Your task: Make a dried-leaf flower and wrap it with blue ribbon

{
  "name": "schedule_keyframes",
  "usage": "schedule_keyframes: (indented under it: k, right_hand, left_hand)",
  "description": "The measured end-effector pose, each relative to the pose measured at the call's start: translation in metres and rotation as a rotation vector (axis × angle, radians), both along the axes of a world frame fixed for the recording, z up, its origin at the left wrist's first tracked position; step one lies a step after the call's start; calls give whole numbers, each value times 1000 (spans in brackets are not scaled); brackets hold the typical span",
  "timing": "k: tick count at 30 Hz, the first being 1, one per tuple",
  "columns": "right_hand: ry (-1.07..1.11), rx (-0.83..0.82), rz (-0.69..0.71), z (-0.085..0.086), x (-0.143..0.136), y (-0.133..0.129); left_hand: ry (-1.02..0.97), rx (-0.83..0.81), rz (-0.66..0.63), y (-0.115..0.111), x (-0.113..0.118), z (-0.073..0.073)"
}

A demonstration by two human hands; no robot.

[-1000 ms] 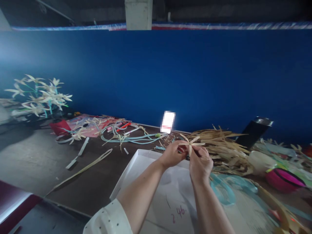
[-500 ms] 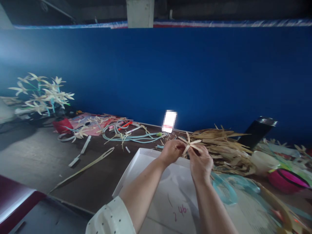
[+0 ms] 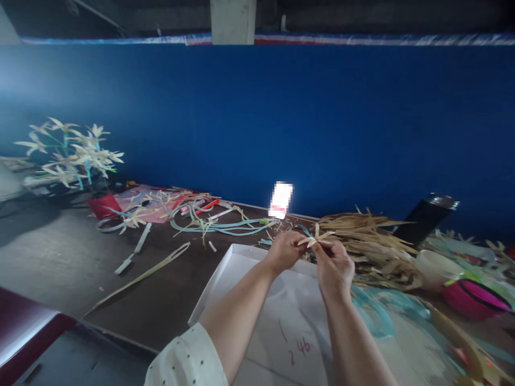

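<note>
A small pale flower made of dry leaf strips is held between my two hands, its narrow petals spread outward. My left hand pinches it from the left, and my right hand grips it from the right and below. Fingertips of both hands meet near its centre, so its underside is hidden. Beneath my forearms lies a white shallow box with red handwriting on it. Just behind the right hand is a heap of dried brown leaves.
A bunch of finished pale flowers stands far left near a red pot. Light blue cords and scraps lie behind the box. A lit phone leans against the blue wall. At right are a black flask and a pink bowl-shaped item.
The flower has tipped, so its petals now show more from the side. Both hands have shifted slightly right with it, and a bit of light blue strip shows behind it.
</note>
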State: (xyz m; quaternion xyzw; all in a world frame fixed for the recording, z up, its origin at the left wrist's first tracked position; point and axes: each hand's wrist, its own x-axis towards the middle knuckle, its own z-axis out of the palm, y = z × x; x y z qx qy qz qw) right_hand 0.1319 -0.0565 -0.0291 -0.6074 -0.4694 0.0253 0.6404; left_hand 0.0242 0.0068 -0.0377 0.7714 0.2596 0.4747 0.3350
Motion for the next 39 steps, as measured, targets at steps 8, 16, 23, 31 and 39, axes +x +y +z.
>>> schedule_keyframes:
  k: [8, 16, 23, 31, 39]
  right_hand:
    - [-45, 31, 32, -2, -2, 0]
    - [-36, -43, -22, 5, -5, -4]
    - [91, -25, 5, -2, -2, 2]
    - [145, -17, 27, 5, -8, -1]
    - [89, 10, 8, -1, -2, 2]
  left_hand:
    - [-56, -76, 13, 0, 1, 0]
    - [8, -28, 31, -5, 1, 4]
    - [62, -8, 23, -7, 0, 7]
    - [-75, -65, -59, -7, 3, 3]
    - [-34, -112, -23, -6, 5, 2]
